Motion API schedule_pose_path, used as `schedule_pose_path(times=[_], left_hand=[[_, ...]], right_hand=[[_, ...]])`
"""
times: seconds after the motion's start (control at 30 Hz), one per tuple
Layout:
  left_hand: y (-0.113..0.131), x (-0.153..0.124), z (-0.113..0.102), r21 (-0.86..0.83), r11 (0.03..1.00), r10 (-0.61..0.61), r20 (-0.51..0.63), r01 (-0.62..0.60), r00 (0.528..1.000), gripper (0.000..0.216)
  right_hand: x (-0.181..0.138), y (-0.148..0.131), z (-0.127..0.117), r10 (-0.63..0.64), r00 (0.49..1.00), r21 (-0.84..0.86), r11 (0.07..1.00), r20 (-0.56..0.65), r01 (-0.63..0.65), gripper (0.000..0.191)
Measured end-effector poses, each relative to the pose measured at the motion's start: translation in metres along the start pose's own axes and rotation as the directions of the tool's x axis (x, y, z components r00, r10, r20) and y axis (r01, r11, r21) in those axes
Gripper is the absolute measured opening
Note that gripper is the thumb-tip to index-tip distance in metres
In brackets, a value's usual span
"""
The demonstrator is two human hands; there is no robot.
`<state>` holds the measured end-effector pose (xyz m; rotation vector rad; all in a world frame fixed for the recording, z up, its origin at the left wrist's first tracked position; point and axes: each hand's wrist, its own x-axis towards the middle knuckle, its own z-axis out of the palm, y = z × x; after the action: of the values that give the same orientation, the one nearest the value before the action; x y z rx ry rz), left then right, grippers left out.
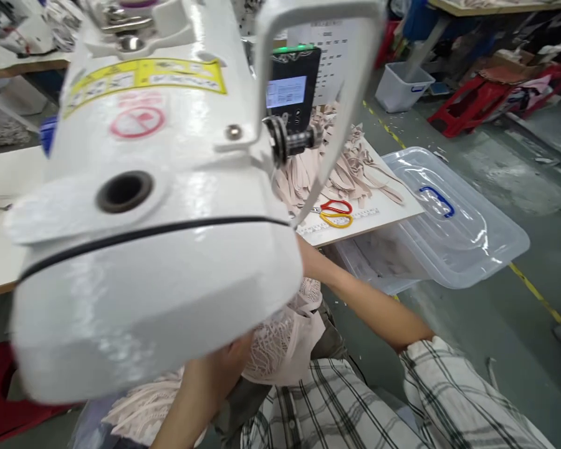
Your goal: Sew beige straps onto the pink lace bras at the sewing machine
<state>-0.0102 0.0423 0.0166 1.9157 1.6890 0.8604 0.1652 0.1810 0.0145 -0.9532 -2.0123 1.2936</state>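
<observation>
The white head of a sewing machine (159, 299) fills the middle and left of the view and hides most of both hands. Below its lower edge, part of my left hand (237, 350) shows beside a pale pink lace garment piece (280, 343); the fingers are out of sight. That lace piece hangs over my lap, partly behind the machine. My right forearm reaches in from the right, and only the edge of my right hand (308, 257) shows at the machine's side, above the lace. Its fingers are hidden too.
Scissors (335, 214) with red and yellow handles lie on the table by a heap of pale pink strips (341, 168). A control screen (287, 92) stands behind. A clear plastic lid (477, 231) juts out at the right; more lace pieces (144, 408) lie lower left.
</observation>
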Motion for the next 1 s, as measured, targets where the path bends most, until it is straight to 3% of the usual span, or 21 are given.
schedule_pose_path(times=[0.27,0.83,1.0], left_hand=[[0.004,-0.004,-0.002,0.183,0.980,0.095,-0.105,-0.075,0.990,0.031],[0.006,-0.009,0.003,0.137,0.981,0.151,-0.100,-0.137,0.983,0.027],[-0.003,-0.017,0.008,0.173,0.983,0.089,-0.134,-0.065,0.987,0.027]], right_hand=[[0.001,0.005,0.013,-0.063,0.988,-0.036,0.998,-0.138,0.059,0.008],[0.001,0.019,0.018,-0.139,0.976,-0.044,0.990,-0.166,0.133,0.003],[0.000,0.021,0.018,-0.206,0.957,-0.063,0.978,-0.203,0.197,0.006]])
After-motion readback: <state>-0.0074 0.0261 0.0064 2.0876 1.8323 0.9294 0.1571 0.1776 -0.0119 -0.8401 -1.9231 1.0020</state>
